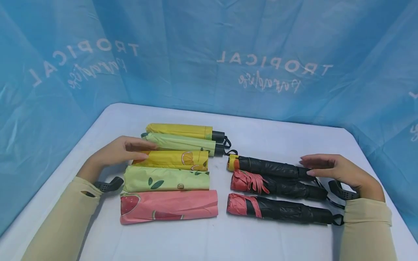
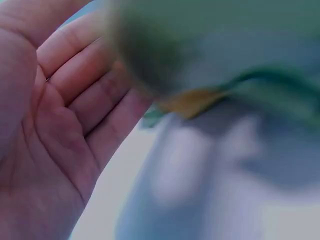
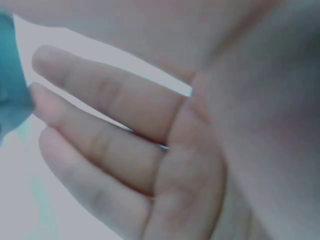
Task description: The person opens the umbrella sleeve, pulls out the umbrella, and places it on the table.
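Note:
My left hand point(image 1: 119, 151) is at the left ends of the yellow orange-print sleeve point(image 1: 176, 159) and a light green folded umbrella point(image 1: 183, 141) with a black handle. Its fingers look relaxed in the left wrist view; whether they touch either one I cannot tell. My right hand point(image 1: 343, 170) hovers by the right end of a black folded umbrella point(image 1: 271, 166) with a yellow tip, fingers loosely extended and nothing gripped. Below that one lie two more black folded umbrellas, the middle point(image 1: 287, 186) and the front point(image 1: 287, 210), both with pink tips.
Behind the green umbrella lies a yellow folded umbrella point(image 1: 179, 129). A light green leaf-print sleeve point(image 1: 166, 178) and a pink watermelon-print sleeve point(image 1: 173, 208) lie nearer on the white table point(image 1: 209, 243). A blue printed curtain point(image 1: 196, 87) encloses the back and sides.

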### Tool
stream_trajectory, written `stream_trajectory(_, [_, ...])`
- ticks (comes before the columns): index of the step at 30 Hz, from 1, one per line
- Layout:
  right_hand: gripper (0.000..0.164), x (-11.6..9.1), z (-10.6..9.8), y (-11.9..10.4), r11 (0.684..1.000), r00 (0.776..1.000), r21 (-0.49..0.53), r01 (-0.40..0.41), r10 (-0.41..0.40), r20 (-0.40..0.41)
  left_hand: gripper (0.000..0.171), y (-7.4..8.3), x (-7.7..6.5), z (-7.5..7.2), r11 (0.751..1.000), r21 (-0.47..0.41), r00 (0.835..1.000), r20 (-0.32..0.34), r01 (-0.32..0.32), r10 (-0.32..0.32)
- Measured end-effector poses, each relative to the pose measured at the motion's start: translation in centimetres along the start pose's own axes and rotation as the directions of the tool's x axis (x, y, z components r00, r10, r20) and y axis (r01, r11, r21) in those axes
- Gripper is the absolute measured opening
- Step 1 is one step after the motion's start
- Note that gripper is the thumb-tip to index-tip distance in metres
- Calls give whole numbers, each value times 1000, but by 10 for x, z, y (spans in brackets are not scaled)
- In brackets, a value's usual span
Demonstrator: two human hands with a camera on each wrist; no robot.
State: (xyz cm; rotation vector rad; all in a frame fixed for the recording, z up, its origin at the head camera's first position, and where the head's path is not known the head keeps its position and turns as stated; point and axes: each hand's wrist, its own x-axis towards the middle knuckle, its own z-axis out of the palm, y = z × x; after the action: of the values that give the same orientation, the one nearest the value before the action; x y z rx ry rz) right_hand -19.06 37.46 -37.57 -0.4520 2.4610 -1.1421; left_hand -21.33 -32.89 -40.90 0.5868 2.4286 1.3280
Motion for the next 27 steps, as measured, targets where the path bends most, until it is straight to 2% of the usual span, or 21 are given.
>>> stream_trajectory(3, [50, -4, -3, -10, 999, 997, -42, 10, -13, -74, 39, 2, -8, -16, 1000, -8, 996, -89, -15, 14])
stream_trajectory(7, [47, -3, -2, -36, 996, 978, -82, -39, 21, -206, 40, 2, -9, -26, 999, -7, 983, -179, -45, 43])
stream_trajectory(10, [46, 14, 3, -65, 988, 965, -144, -57, 17, -263, 42, -2, -4, -27, 999, 25, 974, -220, -44, 48])
stream_trajectory(12, [46, 32, 8, -87, 982, 967, -187, -28, -21, -256, 42, -3, 1, -26, 997, 63, 963, -262, -47, 62])
stream_trajectory(16, [42, 79, 26, -126, 975, 976, -199, 93, -129, -176, 38, -2, 12, -21, 993, 72, 942, -317, -88, 107])
stream_trajectory(18, [38, 103, 42, -140, 966, 974, -199, 166, -192, -117, 37, -2, 17, -18, 993, 53, 947, -300, -103, 114])
stream_trajectory(22, [35, 146, 85, -161, 923, 956, -251, 290, -292, 28, 38, -6, 21, -10, 997, 35, 961, -265, -70, 77])
stream_trajectory(27, [43, 180, 130, -175, 877, 939, -339, 341, -300, 168, 39, -11, 22, -5, 999, 14, 968, -247, -42, 44])
